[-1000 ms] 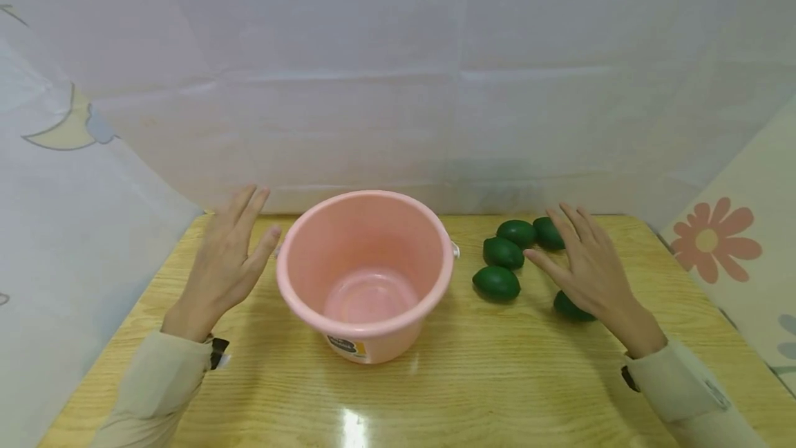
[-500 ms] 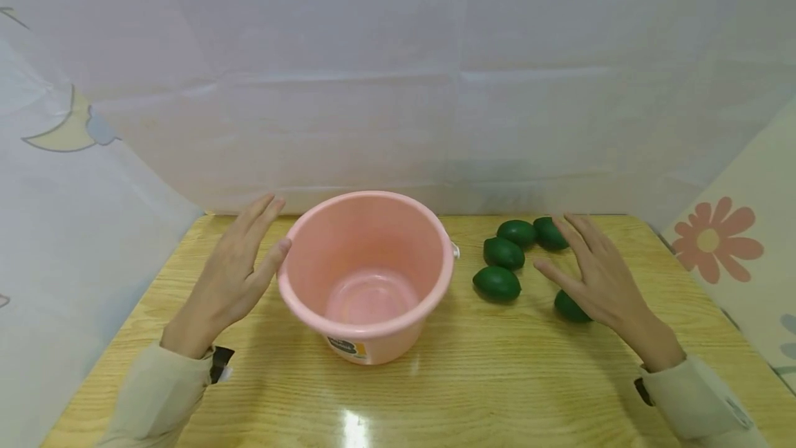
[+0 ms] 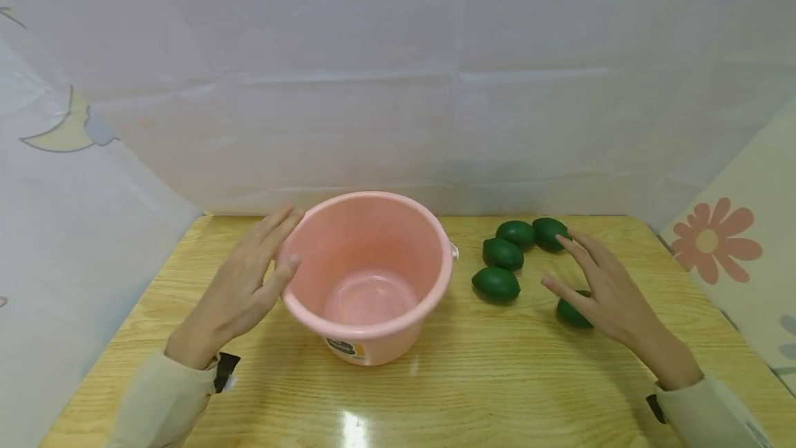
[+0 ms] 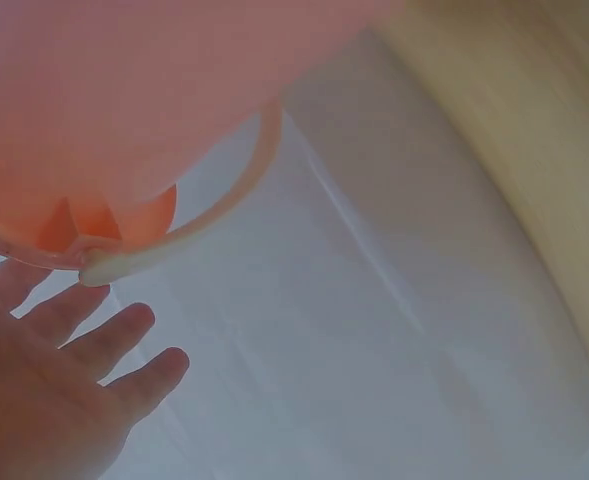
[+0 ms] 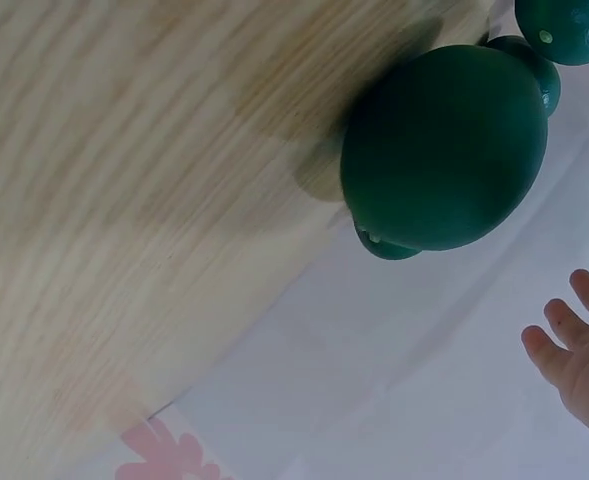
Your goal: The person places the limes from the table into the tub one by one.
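As before open, left hand [image 3: 249,281] (flat) now touching bucket [image 3: 367,275]

Left hand [image 3: 245,287] closer to bucket [image 3: 367,275]

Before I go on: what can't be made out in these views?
- Head view: the nearest green fruit is half hidden by the right hand; contact unclear.
- Head view: the left hand lies at the pink bucket rim; its grip unreadable.
- Bucket label: too small.
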### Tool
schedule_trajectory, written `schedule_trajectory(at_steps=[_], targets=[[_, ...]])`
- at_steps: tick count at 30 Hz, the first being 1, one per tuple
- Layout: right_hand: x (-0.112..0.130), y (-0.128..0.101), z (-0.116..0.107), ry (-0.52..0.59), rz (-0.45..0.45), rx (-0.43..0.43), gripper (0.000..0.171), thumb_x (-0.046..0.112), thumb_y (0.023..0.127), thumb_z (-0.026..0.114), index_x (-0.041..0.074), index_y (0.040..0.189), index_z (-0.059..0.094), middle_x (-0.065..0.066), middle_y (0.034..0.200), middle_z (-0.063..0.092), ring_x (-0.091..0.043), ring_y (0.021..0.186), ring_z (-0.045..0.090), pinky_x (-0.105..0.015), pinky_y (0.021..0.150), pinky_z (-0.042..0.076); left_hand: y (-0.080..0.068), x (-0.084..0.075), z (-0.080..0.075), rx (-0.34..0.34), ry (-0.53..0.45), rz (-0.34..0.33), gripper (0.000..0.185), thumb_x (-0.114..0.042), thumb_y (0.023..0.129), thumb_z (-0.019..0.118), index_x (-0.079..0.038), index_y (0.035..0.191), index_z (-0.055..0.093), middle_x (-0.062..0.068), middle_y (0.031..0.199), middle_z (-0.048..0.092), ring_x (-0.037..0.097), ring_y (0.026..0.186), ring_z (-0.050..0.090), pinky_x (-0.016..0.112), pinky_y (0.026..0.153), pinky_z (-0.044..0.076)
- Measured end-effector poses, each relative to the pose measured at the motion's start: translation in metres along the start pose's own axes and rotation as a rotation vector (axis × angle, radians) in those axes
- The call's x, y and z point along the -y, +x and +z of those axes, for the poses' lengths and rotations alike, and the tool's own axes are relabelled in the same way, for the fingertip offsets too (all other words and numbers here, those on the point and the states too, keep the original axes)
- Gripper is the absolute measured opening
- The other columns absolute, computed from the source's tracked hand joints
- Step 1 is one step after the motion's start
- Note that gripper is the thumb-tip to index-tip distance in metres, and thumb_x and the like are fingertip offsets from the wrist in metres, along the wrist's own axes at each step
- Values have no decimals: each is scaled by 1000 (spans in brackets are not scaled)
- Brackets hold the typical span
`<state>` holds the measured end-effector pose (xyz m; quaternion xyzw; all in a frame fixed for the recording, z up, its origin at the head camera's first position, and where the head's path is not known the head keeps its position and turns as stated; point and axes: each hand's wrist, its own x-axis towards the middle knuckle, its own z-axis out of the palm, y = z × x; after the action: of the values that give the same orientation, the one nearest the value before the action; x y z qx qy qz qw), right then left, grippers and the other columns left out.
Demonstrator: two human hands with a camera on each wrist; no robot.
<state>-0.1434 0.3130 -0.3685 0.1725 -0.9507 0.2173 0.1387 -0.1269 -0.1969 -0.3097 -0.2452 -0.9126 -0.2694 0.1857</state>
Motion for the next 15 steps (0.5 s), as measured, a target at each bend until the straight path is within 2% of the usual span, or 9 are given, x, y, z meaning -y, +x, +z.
schedule_trajectory(at_steps=[8, 15], targets=[[-3, -8, -2, 36, 33, 21, 77, 34, 91, 69, 13, 155, 32, -27, 156, 30, -53, 139, 28, -73, 103, 23, -1, -1, 7, 1, -11, 30, 58, -24, 100, 50, -19, 155, 35, 8, 162, 33, 37, 146, 34, 63, 112, 29], [-7, -15, -5, 17, 59, 40, 78, 36, 94, 65, 10, 157, 28, -25, 159, 26, -54, 140, 27, -75, 101, 23, -4, -1, 12, 0, -20, 25, 57, -23, 99, 48, -19, 155, 36, 6, 161, 34, 35, 146, 35, 63, 112, 30]])
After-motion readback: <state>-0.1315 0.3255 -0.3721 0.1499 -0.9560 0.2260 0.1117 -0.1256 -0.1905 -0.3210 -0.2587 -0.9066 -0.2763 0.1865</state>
